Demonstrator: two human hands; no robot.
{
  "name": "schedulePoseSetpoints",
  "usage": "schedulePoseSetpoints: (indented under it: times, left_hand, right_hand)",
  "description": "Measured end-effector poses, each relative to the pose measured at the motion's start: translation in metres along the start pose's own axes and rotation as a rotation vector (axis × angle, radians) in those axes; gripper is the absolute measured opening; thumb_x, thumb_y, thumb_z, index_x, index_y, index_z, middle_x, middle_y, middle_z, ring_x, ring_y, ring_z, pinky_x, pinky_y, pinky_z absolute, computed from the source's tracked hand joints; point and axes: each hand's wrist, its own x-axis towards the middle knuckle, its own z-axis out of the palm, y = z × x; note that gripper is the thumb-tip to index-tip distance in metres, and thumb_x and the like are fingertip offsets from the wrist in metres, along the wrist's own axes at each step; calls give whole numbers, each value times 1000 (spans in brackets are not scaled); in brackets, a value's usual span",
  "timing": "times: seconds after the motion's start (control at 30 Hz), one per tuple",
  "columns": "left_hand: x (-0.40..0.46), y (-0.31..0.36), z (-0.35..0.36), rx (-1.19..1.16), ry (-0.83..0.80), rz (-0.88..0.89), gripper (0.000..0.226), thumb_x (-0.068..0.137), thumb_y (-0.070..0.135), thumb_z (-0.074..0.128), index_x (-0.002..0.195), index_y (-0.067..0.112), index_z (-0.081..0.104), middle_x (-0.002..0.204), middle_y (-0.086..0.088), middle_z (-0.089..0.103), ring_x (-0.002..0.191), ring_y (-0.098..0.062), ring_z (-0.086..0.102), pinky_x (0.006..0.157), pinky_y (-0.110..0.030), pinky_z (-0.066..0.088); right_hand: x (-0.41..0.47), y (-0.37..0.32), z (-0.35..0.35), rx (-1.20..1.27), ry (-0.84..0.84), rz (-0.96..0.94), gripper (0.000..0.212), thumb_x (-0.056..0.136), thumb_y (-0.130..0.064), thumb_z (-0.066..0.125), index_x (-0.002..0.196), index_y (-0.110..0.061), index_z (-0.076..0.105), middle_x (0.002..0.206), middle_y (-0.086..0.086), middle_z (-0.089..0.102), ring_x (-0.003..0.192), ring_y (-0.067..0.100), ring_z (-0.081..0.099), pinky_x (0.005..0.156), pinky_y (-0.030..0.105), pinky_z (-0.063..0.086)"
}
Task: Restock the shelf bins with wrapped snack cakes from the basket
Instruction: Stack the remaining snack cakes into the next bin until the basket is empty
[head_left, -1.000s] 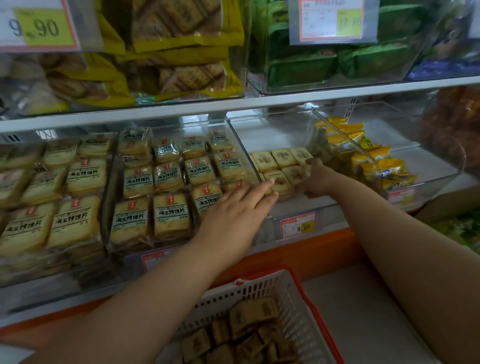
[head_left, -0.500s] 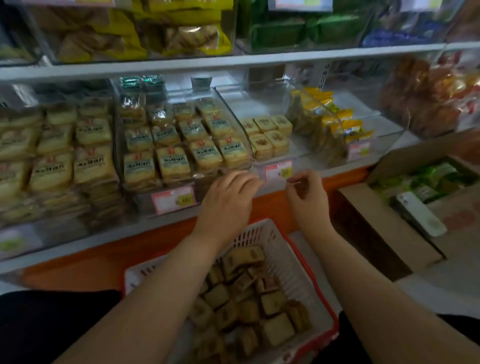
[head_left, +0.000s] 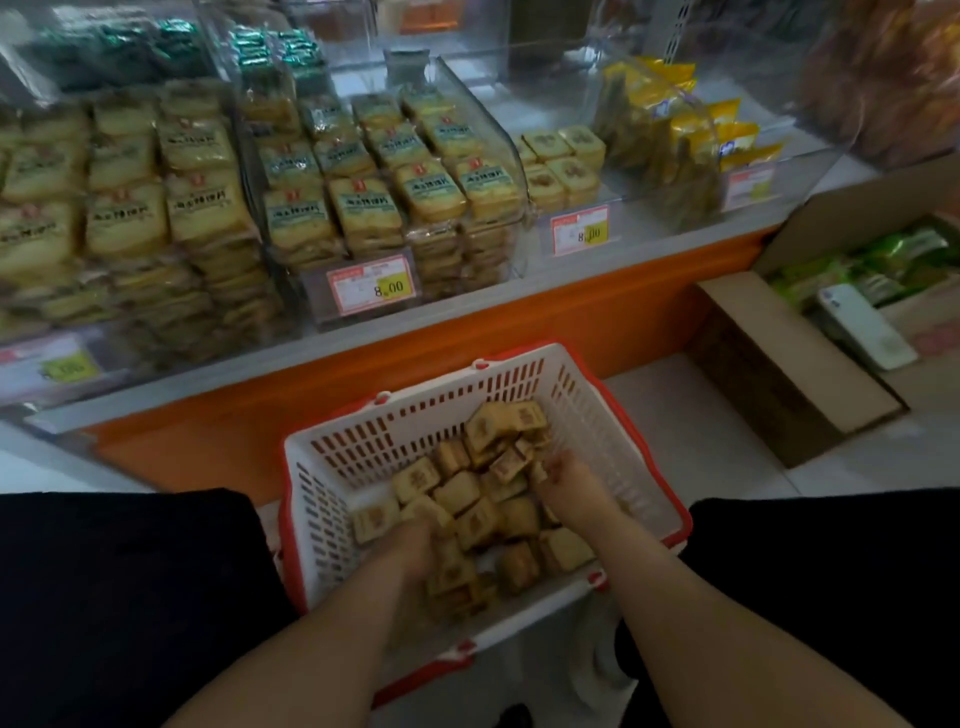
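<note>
Shelf: a shop shelf (head_left: 467, 322) with an orange front ran across the room, lined with clear plastic bins side by side.
Left bins: packed full with yellow-wrapped biscuit packs (head_left: 363, 208) stacked in rows, a price tag (head_left: 371, 285) reading 8.00 on the front.
Target bin: the clear bin (head_left: 566, 156) just right of those held only a few wrapped snack cakes (head_left: 563, 166) sitting near its front, behind another price tag (head_left: 581, 229).
Right bin: upright yellow packets (head_left: 675, 130) filled the next bin along.
Basket: a white basket (head_left: 363, 441) with a red rim sat on the floor in front of the shelf, between the person's dark-clothed knees.
Basket contents: a loose heap of brownish wrapped cakes (head_left: 462, 493) lay jumbled in it, some tilted on edge.
Left hand: the left hand (head_left: 415, 545) was down in the heap near the basket's near side, fingers buried among the cakes; it was blurred, so I could not tell whether it had hold of any.
Right hand: the right hand (head_left: 571, 483) was in the far right part of the heap, fingers curled in among the cakes, seemingly closing on one or two, though the grip was hidden.
Side: an open cardboard box (head_left: 769, 364) stood to the right, holding green packets (head_left: 893, 260) with a white phone (head_left: 862, 325) lying on top.
</note>
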Motion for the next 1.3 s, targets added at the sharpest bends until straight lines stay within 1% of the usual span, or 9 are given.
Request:
schedulePoseSetpoints:
  times: [0.3, 0.43, 0.53, 0.67, 0.8, 0.93, 1.03, 1.17, 1.3]
  left_hand:
    - [18, -28, 54, -21, -179, 265, 81, 86, 48, 69, 152, 20, 31, 154, -3, 32, 135, -25, 40, 111, -38, 37]
    - [25, -30, 57, 86, -95, 192, 70, 85, 55, 64, 144, 24, 43, 146, -1, 40, 126, -25, 48, 103, -33, 43]
    - [25, -25, 53, -35, -154, 188, 52, 86, 50, 64, 131, 25, 56, 131, 2, 55, 110, -18, 56, 92, -28, 48]
    - [23, -15, 35, -585, -292, 27, 24, 94, 32, 65, 114, 19, 64, 104, 0, 68, 83, -13, 68, 79, -38, 58]
    - [21, 9, 0, -1123, -309, -121, 40, 91, 40, 67, 123, 16, 62, 112, -9, 70, 99, -27, 67, 73, -35, 57]
    - [10, 44, -31, -1360, -178, -17, 27, 100, 29, 54, 125, 22, 61, 115, -8, 70, 99, -27, 66, 65, -32, 56]
    - [-4, 68, -55, -1336, -144, 103, 25, 100, 26, 53, 122, 26, 63, 107, -3, 75, 99, -26, 69, 68, -32, 58]
    - [-23, 95, -111, -920, 75, 338, 29, 89, 21, 70, 114, 33, 62, 116, -2, 66, 106, -20, 65, 89, -36, 55]
    - [-52, 128, -162, -471, 322, 644, 53, 79, 18, 81, 110, 41, 45, 108, 18, 56, 92, 9, 59, 67, -5, 45]
  right_hand:
    - [15, 0, 23, -73, -151, -11, 26, 86, -28, 60, 106, -23, 43, 91, -5, 53, 95, 17, 55, 75, 23, 37]
    - [8, 14, 31, 143, -242, 90, 39, 80, -25, 73, 107, -25, 44, 89, -9, 54, 79, 4, 52, 54, 12, 41]
    - [8, 20, 32, 201, -235, 103, 29, 80, -17, 74, 97, -24, 51, 84, -8, 57, 74, 3, 55, 46, 8, 41]
    - [14, 12, 21, 86, -181, 85, 22, 88, -6, 59, 110, -12, 60, 95, 2, 63, 89, 18, 61, 74, 25, 51]
    - [14, -6, 9, -74, -150, -3, 25, 99, -11, 44, 117, -11, 60, 119, 10, 62, 108, 25, 58, 92, 29, 46]
    - [-3, -33, -10, 267, -122, -72, 26, 98, -17, 49, 121, -25, 58, 119, -7, 56, 115, 16, 51, 103, 34, 41]
    - [-13, -50, -29, 429, -114, -135, 23, 97, -13, 51, 113, -26, 60, 113, -5, 64, 112, 16, 59, 103, 42, 48]
    - [-6, -80, -73, 392, -112, -25, 22, 101, -31, 46, 110, -17, 61, 110, 7, 66, 105, 23, 64, 97, 48, 51]
    - [-6, -118, -125, 620, -223, -75, 36, 95, -45, 58, 109, -12, 62, 107, 11, 70, 91, 24, 73, 83, 39, 59]
